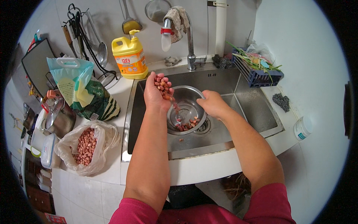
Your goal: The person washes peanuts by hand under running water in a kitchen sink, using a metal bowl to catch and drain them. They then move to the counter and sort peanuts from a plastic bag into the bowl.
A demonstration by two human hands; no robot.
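My left hand [156,95] is cupped around a heap of reddish raw peanuts [163,84] above the left part of the steel sink [251,110]. Some peanuts are falling from it in a blurred stream into a round stainless steel bowl [186,110]. More peanuts [186,125] lie in the bottom of the bowl. With thumb and fingers my right hand [214,104] grips the bowl's right rim, the bowl being held over the sink beside the drain [204,127]. A thin plastic bag [105,134] of peanuts stands wide open on the counter at the left.
A tap [191,42] with a cloth over it rises behind the sink. Left of it stand a yellow detergent bottle [130,57], a large green-and-blue bag [84,89] and a steel pot [63,117]. A blue basket [265,78] of vegetable scraps sits at the right rear corner.
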